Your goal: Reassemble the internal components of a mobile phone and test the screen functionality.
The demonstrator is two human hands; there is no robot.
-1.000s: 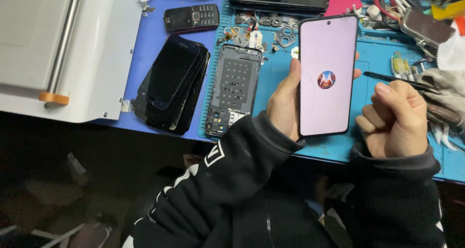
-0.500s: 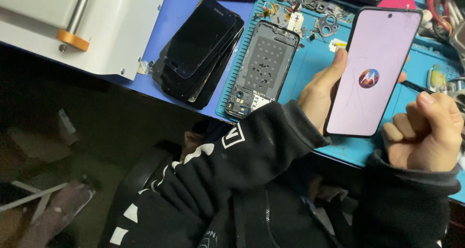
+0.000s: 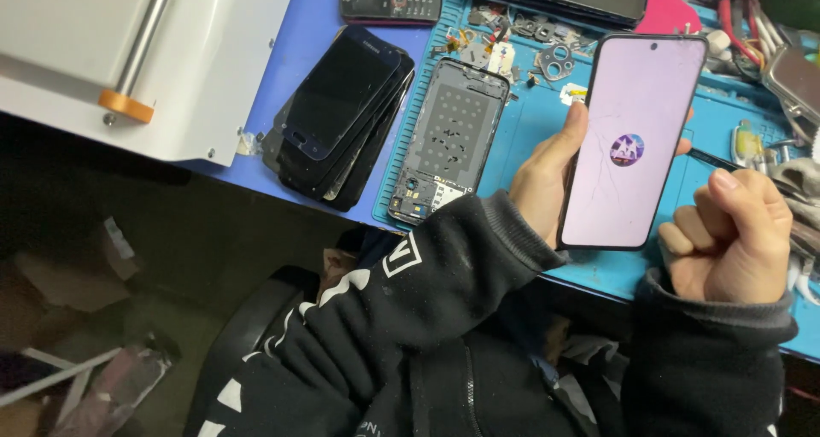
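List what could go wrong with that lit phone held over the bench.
1. The left hand grips the lit phone by its edges alone, above the blue mat; a slip could drop it onto the loose small parts.
2. Its screen seems to show fine cracks; pressure might spread them.
3. The right hand is a closed fist beside it, giving no support.

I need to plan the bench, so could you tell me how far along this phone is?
Done: the phone is closed up and its cracked screen lights with a round logo. In hand: the left hand holds it; the right hand is a fist. Left: the opened phone frame lies bare.
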